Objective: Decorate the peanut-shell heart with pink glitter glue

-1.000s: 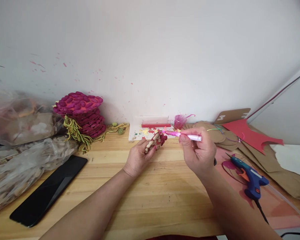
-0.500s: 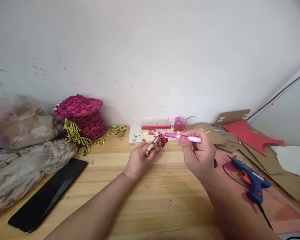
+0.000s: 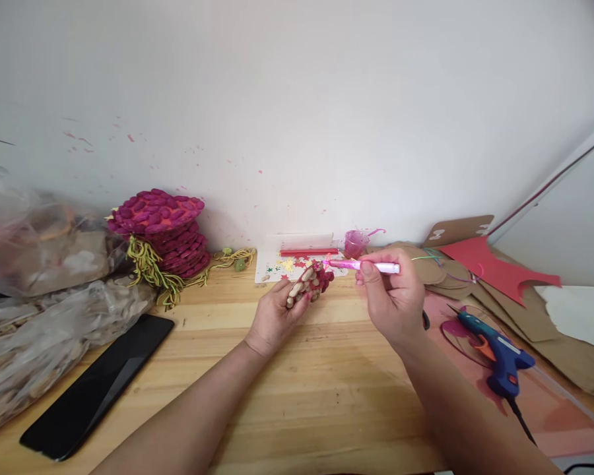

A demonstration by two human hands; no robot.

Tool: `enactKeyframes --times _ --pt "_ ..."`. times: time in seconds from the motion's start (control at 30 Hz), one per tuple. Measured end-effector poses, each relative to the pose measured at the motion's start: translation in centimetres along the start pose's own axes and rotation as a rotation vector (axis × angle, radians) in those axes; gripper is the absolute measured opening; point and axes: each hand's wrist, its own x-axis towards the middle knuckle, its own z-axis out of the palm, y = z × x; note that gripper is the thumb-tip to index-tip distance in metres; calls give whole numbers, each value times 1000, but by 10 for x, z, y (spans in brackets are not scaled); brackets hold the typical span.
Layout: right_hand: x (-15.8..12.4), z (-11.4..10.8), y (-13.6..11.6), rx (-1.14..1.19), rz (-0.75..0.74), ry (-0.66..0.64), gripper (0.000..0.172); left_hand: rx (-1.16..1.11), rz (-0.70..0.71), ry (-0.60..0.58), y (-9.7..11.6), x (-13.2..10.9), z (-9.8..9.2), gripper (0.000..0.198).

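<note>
Two things held above the tabletop (image 3: 297, 402): between pinching fingers of the left hand (image 3: 273, 318), a peanut-covered piece (image 3: 321, 280), pink at one side, bare at the other; between pinching fingers of the right hand (image 3: 396, 293), a paintbrush (image 3: 383, 267), with tip at the piece's upper edge. Most likely, painting in hand, not yet complete. For next move, probably needed: steady holding and colour onto bare peanuts (image 3: 296, 290).

left grip (image 3: 273, 316): nut-covered piece (image 3: 311, 284), partly magenta | right grip (image 3: 396, 293): paintbrush (image 3: 345, 264), tip at piece's edge
</note>
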Motion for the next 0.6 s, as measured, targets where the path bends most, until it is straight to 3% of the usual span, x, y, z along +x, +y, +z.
enactKeyframes --times 0.6 --pt "2 -1 -2 20 31 -7 14 -11 35 22 -1 -1 1 13"
